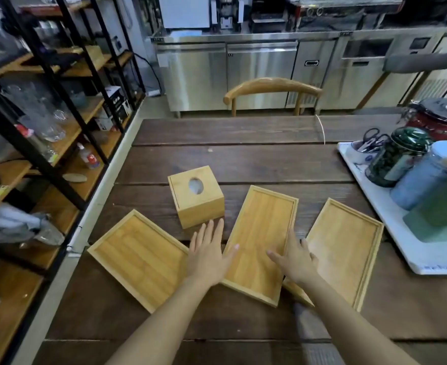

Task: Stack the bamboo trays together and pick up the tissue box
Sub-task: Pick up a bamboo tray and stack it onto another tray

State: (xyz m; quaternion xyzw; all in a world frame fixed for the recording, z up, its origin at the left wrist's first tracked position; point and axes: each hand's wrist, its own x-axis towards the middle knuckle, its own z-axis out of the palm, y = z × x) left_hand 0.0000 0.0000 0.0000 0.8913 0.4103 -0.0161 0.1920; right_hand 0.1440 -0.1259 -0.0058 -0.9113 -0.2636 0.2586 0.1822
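Observation:
Three shallow bamboo trays lie flat and separate on the dark wooden table (243, 159): a left tray (135, 256), a middle tray (261, 227) and a right tray (348, 241). A cube-shaped bamboo tissue box (198, 201) with a round hole on top stands just behind the gap between the left and middle trays. My left hand (207, 255) hovers open between the left and middle trays, fingertips near the box's front. My right hand (294, 259) is open over the right edge of the middle tray. Neither hand holds anything.
A white tray (390, 222) at the right carries jars, a green tin (398, 156), a cup with scissors and a red pot. A wooden chair (272, 86) stands at the table's far side. Black shelving (46, 119) with glassware runs along the left.

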